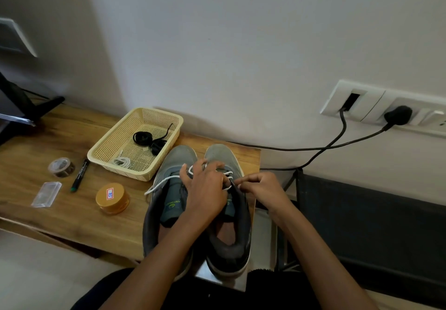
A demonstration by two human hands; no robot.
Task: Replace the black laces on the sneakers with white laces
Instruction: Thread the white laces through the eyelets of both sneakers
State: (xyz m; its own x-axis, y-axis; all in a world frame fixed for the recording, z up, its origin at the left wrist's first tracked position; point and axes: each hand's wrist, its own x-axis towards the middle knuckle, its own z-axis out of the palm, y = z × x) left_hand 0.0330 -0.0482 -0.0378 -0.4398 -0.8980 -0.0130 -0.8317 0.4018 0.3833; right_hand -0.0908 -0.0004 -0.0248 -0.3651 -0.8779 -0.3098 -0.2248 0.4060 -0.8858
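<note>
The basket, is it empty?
No, the basket holds a bundle of black laces and a coiled white lace.

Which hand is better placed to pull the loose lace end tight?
Likely the left hand: the loose end runs up to it, while the right hand is busy pinching the lace farther right.

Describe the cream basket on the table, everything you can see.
The basket is cream plastic, rectangular, with mesh walls and floor and a solid rim. It stands upright on the wooden table, towards its back edge, left of the sneakers' toes. Inside lie coiled black laces and a bundled spare white lace.
</note>
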